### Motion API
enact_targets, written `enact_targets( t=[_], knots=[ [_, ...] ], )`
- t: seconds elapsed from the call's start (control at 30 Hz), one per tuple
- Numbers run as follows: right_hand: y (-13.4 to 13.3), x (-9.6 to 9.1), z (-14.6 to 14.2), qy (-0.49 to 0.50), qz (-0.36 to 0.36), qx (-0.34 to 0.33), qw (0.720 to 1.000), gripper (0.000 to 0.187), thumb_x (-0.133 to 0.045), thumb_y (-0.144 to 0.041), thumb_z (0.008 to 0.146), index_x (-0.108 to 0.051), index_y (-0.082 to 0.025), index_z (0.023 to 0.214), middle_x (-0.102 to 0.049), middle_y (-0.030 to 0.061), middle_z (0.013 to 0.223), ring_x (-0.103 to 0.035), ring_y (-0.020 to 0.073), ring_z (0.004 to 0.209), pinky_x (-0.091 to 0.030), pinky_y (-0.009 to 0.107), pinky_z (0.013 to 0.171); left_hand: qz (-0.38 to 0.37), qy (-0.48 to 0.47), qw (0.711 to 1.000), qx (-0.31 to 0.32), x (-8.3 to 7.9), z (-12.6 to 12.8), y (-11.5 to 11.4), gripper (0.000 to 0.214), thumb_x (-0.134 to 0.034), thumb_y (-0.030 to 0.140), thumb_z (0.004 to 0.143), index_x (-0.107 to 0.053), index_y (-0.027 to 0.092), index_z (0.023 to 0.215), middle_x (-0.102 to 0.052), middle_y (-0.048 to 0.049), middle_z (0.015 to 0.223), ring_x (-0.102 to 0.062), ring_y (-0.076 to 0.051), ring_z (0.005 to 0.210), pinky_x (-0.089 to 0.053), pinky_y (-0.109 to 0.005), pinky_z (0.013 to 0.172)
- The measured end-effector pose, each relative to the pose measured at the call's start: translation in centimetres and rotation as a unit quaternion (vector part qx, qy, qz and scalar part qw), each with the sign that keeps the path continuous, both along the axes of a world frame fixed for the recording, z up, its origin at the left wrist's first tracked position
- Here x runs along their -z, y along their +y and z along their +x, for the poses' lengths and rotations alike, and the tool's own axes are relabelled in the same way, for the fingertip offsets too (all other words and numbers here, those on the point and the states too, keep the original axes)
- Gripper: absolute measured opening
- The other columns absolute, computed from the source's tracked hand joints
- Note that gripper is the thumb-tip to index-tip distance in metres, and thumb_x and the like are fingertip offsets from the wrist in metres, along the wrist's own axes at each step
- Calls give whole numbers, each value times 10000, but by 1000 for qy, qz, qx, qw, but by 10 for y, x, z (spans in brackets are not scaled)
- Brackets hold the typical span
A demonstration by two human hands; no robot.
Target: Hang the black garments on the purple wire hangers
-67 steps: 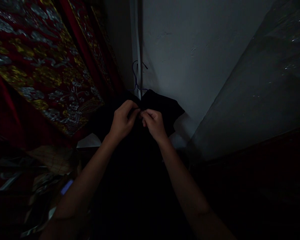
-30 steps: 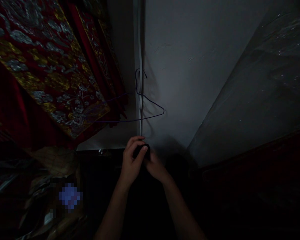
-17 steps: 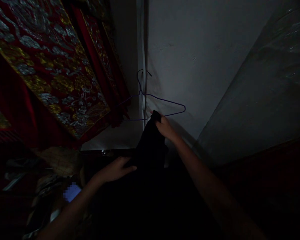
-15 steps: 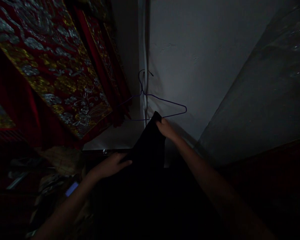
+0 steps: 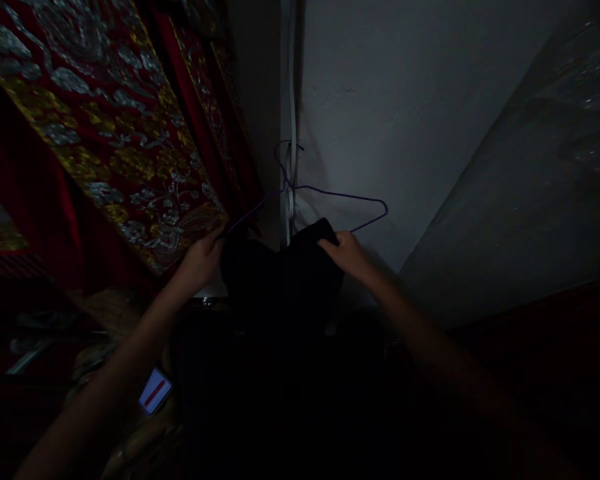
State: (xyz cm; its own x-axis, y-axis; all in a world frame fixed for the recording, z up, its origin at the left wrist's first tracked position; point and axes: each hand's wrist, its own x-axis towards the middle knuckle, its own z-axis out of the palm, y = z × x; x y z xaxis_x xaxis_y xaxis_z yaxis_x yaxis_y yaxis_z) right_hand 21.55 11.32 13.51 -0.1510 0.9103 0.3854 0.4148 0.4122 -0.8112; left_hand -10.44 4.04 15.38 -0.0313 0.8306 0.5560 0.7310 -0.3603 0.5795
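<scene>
A black garment (image 5: 285, 287), its exact kind lost in the dark, stretches between both hands. My left hand (image 5: 204, 261) is closed on its upper left edge, by the left end of a purple wire hanger (image 5: 347, 195). On the other side, my right hand (image 5: 347, 253) pinches the upper right part, thumb on top. The hanger hangs by its hook from a pale cord or pipe (image 5: 293, 80) on the wall. Cloth covers the hanger's lower bar and seems to lie over its left shoulder; the right end sticks out bare.
Red cloth with gold and silver sequin embroidery (image 5: 120, 140) hangs at the left. Below it lies a lit phone (image 5: 155, 391) among dim, cluttered things. A pale wall (image 5: 380, 100) stands behind, with a shiny translucent sheet (image 5: 530, 173) at the right.
My left hand has moved up and left, taking the garment's left edge to the hanger's left end. The right hand has shifted slightly right, still holding the cloth.
</scene>
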Motion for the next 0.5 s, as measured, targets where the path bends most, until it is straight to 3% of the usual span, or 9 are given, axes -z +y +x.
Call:
enact_targets(
  t=[0.17, 0.27, 0.37, 0.43, 0.5],
  knots=[
    [-11, 6, -4, 14, -5, -81, 997, 328, -564, -437, 827, -591, -190, 613, -590, 10, 571, -541, 168, 548, -425, 279, 502, 84, 38, 996, -4, -32, 23, 21, 396, -431, 201, 886, -710, 151, 1162, -741, -100, 1148, -678, -253, 1064, -488, -393, 1004],
    [-9, -1, 10, 36, 91, -29, 995, 234, -590, -343, 823, -704, -175, 940, -718, 75, 866, -651, 235, 796, -533, 363, 722, 53, 79, 995, 9, -44, 21, 30, 386, -428, 178, 868, -727, 156, 1112, -755, -93, 1078, -696, -250, 973, -514, -370, 942],
    [7, -10, 38, 83, 159, 60, 982, 500, -609, -256, 800, -611, -171, 1293, -724, 91, 1007, -669, 248, 900, -544, 395, 794, 36, 116, 992, 16, -49, 14, 31, 359, -424, 205, 880, -728, 172, 1067, -757, -83, 1007, -695, -241, 891, -525, -352, 880],
    [22, -17, 59, 83, 163, 97, 978, 464, -615, -256, 804, -646, -150, 1255, -732, 82, 930, -678, 239, 864, -546, 382, 766, 39, 140, 989, 20, -53, 11, 30, 343, -424, 224, 890, -715, 182, 1068, -751, -80, 1008, -686, -243, 900, -518, -359, 882],
    [34, -25, 81, 57, 143, 96, 983, 297, -646, -281, 794, -739, -137, 1036, -738, 76, 851, -682, 229, 812, -539, 364, 744, 50, 152, 987, 22, -56, 10, 29, 320, -432, 239, 897, -698, 187, 1068, -741, -82, 1024, -674, -250, 932, -506, -377, 908]
  ],
)
